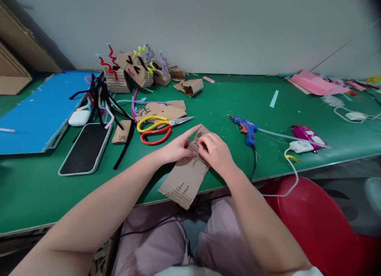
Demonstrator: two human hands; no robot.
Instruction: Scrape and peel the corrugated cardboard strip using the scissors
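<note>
A strip of corrugated cardboard (190, 176), its smooth paper partly torn off to show the ridges, lies across the table's front edge with its near end jutting over. My left hand (179, 147) grips its left edge, the index finger stretched along the far end and the thumb on top. My right hand (216, 151) has its fingers curled and pinched at the ridged part; what exactly sits between the fingertips is hidden. Left of my hands lie scissors (171, 127) with one yellow and one red handle, blades apart. To the right rests a blue glue gun (245, 129) with a glue stick in its back.
Cardboard figures (131, 69) with pipe-cleaner antennae stand by the wall. A phone (86, 149), a white case (79, 118), black pipe cleaners (98, 89) and a blue board (38, 113) are at left. Pink sheets (321, 83) and a white cable (294, 176) lie right, above a red stool (315, 220).
</note>
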